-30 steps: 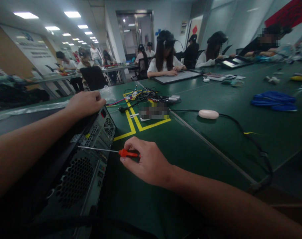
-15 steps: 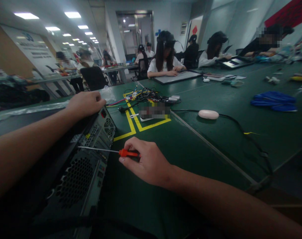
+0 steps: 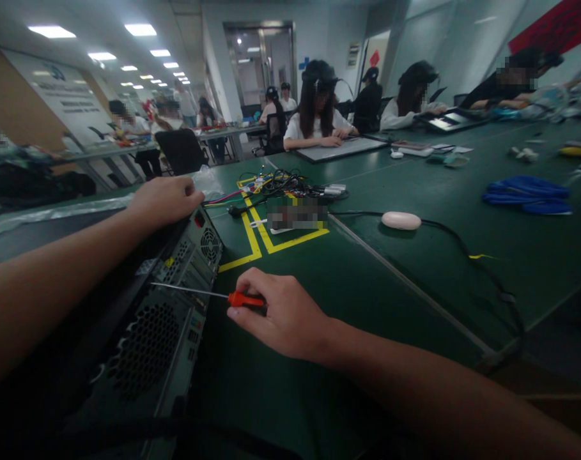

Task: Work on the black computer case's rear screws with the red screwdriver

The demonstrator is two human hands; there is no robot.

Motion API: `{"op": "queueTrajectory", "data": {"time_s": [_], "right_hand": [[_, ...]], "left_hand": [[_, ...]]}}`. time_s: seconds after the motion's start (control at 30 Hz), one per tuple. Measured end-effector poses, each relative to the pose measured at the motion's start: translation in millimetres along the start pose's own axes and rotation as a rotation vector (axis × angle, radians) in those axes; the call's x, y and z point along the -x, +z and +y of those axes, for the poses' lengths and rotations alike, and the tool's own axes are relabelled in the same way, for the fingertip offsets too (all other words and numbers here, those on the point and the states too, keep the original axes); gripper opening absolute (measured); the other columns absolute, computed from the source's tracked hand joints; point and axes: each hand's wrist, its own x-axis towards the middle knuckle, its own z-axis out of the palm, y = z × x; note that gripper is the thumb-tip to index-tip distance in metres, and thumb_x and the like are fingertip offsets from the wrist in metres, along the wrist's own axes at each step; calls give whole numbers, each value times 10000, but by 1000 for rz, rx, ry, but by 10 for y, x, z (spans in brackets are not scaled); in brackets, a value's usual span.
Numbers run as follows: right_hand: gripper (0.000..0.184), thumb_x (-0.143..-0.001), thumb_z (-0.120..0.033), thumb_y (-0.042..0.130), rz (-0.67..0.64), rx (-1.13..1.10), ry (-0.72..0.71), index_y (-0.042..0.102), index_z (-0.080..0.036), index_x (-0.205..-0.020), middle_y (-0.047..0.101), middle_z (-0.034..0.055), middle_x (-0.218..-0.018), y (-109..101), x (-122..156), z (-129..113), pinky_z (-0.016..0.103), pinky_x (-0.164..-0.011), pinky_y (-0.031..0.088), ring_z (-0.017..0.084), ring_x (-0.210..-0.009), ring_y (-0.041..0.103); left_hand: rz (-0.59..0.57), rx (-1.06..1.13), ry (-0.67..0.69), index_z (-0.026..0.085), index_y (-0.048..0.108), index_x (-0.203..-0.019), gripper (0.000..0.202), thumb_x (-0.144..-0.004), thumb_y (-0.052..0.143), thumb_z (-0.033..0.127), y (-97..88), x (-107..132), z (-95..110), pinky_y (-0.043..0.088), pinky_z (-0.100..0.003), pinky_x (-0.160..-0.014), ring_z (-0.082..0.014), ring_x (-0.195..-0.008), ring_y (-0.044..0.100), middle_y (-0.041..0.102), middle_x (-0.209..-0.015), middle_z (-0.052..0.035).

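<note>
A black desktop computer case (image 3: pixel 141 348) lies at the left with its rear panel facing right, showing a honeycomb vent, ports and a small fan grille. My left hand (image 3: pixel 168 198) rests on the far end of its top, fingers curled at the edge and partly hidden. In my right hand (image 3: pixel 280 313) is a screwdriver (image 3: pixel 245 299) with an orange-red handle, held between thumb and fingers. Its long thin shaft points left, and the tip meets the rear panel near the top edge. Whether it sits in a screw is too small to tell.
Beyond the case, tangled cables (image 3: pixel 290 182) lie by yellow tape (image 3: pixel 294 237) on the green table (image 3: pixel 367 287). A pale oval object (image 3: pixel 401 221) sits on a black cable to the right. Farther off are a blue bundle (image 3: pixel 527 195) and people at work, one at a flat panel (image 3: pixel 340 148).
My right hand has shifted very slightly left, and the screwdriver's handle has tipped down a little. The left hand stays in place on the case.
</note>
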Motion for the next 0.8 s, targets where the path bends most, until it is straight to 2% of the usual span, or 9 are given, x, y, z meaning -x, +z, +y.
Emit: {"op": "queueTrajectory", "data": {"time_s": [0.23,0.4,0.8], "right_hand": [[167,-968,-344,705,-8,2,-13,614,-214,-1023,675,-7,-874,3,-6,17,284,-670,414,145,-728,598],[162,-977,-351,695,-10,-5,-2,613,-221,-1030,688,-1,-883,-6,-7,9,287,-677,421,152,-734,606],[155,-983,-341,698,19,-20,-15,630,-214,-1037,713,9,-909,1,-5,17,293,-702,443,161,-771,635]], "left_hand": [[14,16,-3,152,721,-1201,608,-944,353,562,22,-12,-9,537,-503,-968,-382,-1120,705,749,-1186,-223],[8,20,2,147,719,-1182,613,-934,340,561,22,-20,-16,540,-535,-948,-420,-1121,703,747,-1181,-247],[7,0,4,149,708,-1184,596,-940,329,539,24,-15,-9,539,-509,-955,-403,-1134,706,747,-1199,-238]]}}
